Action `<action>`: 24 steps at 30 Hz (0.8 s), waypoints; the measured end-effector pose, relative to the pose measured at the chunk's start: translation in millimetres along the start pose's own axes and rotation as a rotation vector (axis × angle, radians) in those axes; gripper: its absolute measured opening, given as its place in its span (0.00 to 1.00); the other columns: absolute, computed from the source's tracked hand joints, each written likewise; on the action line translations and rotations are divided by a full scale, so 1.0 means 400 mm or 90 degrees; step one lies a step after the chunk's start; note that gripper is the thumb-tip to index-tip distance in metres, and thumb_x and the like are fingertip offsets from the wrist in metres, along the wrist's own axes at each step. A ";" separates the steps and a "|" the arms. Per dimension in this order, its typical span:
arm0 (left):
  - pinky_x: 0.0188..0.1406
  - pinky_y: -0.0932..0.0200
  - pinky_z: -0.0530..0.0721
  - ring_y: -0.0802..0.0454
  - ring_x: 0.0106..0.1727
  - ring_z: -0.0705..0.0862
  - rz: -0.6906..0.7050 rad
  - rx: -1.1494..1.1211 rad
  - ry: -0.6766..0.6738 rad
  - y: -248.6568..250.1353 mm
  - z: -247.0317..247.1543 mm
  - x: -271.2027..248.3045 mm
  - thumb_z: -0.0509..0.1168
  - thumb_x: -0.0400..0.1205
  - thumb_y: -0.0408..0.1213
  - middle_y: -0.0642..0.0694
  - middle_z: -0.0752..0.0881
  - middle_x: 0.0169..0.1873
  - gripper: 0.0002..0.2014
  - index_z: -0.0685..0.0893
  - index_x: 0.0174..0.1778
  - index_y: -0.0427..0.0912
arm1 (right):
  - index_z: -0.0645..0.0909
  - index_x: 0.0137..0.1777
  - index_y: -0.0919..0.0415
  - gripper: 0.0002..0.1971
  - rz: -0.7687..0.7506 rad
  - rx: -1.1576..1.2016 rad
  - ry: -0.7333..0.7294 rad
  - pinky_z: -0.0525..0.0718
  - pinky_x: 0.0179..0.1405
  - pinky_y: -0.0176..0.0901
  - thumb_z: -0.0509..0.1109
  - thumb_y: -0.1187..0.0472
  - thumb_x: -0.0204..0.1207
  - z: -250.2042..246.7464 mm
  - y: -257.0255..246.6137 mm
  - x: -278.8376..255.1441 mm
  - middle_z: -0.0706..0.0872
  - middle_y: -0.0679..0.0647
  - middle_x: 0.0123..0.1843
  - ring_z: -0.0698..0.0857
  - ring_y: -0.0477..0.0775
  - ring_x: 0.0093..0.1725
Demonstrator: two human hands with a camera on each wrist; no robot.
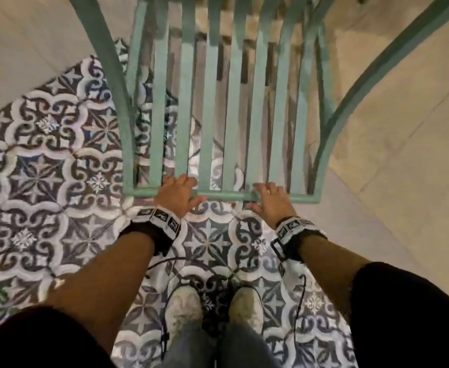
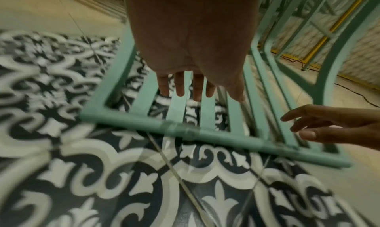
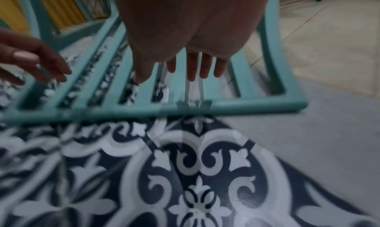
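Note:
A mint-green metal chair with a slatted back stands in front of me; its top rail [image 1: 223, 195] runs across the head view. My left hand [image 1: 183, 192] is spread over the left part of the rail [image 2: 144, 124], fingers [image 2: 180, 87] straight and extended past it over the slats. My right hand [image 1: 266, 197] is spread the same way over the right part of the rail [image 3: 246, 107], fingers [image 3: 205, 67] straight. The wrist views show both palms above the rail with a gap, neither curled round it. Each wrist view also catches the other hand [image 2: 329, 124] [image 3: 30, 58].
The chair's curved side bars [image 1: 377, 70] sweep outward to left and right. Below lies a patterned blue-and-white tile floor [image 1: 45, 168], with plain beige tiles [image 1: 404, 128] to the right. My shoes [image 1: 183, 312] stand close behind the chair, cables trailing near them. A yellow-framed structure [image 2: 320, 41] stands beyond.

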State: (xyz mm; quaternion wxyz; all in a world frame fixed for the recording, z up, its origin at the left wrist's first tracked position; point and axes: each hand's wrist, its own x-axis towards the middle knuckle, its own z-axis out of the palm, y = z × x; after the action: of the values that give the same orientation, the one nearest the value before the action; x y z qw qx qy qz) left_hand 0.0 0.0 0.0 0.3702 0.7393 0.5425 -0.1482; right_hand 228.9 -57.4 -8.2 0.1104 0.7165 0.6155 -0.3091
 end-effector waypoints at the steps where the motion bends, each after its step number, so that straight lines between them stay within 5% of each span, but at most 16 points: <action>1: 0.71 0.41 0.69 0.36 0.73 0.66 0.004 0.028 0.001 -0.008 0.027 0.024 0.57 0.81 0.54 0.38 0.72 0.71 0.27 0.69 0.72 0.40 | 0.65 0.74 0.57 0.28 -0.017 -0.004 0.011 0.71 0.68 0.59 0.65 0.48 0.77 0.032 0.002 0.024 0.74 0.64 0.69 0.71 0.66 0.67; 5: 0.63 0.44 0.74 0.37 0.63 0.72 -0.003 0.202 0.091 -0.039 0.130 0.087 0.59 0.78 0.58 0.41 0.76 0.65 0.28 0.72 0.67 0.40 | 0.68 0.70 0.52 0.24 -0.045 -0.071 0.118 0.68 0.68 0.58 0.66 0.49 0.76 0.129 0.019 0.095 0.76 0.62 0.61 0.74 0.63 0.61; 10: 0.68 0.33 0.72 0.30 0.70 0.68 -0.049 0.267 0.156 -0.043 0.163 0.098 0.59 0.81 0.48 0.45 0.74 0.68 0.23 0.68 0.69 0.42 | 0.70 0.67 0.53 0.15 -0.052 -0.192 0.155 0.71 0.64 0.59 0.59 0.54 0.81 0.163 0.016 0.110 0.77 0.66 0.58 0.75 0.66 0.59; 14: 0.68 0.35 0.73 0.30 0.67 0.72 -0.050 0.274 0.083 -0.043 0.140 0.076 0.55 0.84 0.46 0.48 0.72 0.70 0.21 0.66 0.72 0.44 | 0.66 0.69 0.52 0.18 -0.096 -0.240 0.099 0.71 0.67 0.59 0.59 0.51 0.81 0.135 0.012 0.081 0.78 0.67 0.60 0.75 0.67 0.61; 19: 0.64 0.34 0.78 0.30 0.64 0.75 0.078 0.265 -0.003 -0.029 0.077 -0.094 0.49 0.82 0.56 0.47 0.71 0.73 0.24 0.68 0.68 0.44 | 0.65 0.72 0.50 0.21 -0.144 -0.250 0.039 0.65 0.75 0.61 0.58 0.47 0.81 0.030 0.003 -0.102 0.80 0.70 0.60 0.77 0.67 0.64; 22: 0.46 0.44 0.87 0.38 0.50 0.84 0.165 0.263 0.032 0.017 0.012 -0.221 0.43 0.77 0.59 0.47 0.77 0.67 0.31 0.72 0.67 0.44 | 0.71 0.70 0.49 0.22 -0.214 -0.263 0.095 0.82 0.61 0.59 0.62 0.47 0.77 -0.062 0.004 -0.231 0.87 0.62 0.36 0.88 0.62 0.42; 24: 0.28 0.54 0.85 0.44 0.40 0.86 0.191 0.283 0.058 0.051 -0.052 -0.313 0.41 0.78 0.60 0.49 0.80 0.62 0.30 0.74 0.64 0.46 | 0.71 0.66 0.48 0.21 -0.223 -0.256 0.106 0.90 0.47 0.52 0.55 0.42 0.76 -0.151 -0.006 -0.327 0.85 0.55 0.26 0.86 0.56 0.28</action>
State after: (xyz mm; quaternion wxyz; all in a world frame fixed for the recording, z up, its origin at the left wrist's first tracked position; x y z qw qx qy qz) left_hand -31.3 -74.7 99.9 0.1919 0.8806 0.3968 -0.1738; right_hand 238.6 -130.7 115.6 0.1441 0.5861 0.7859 -0.1349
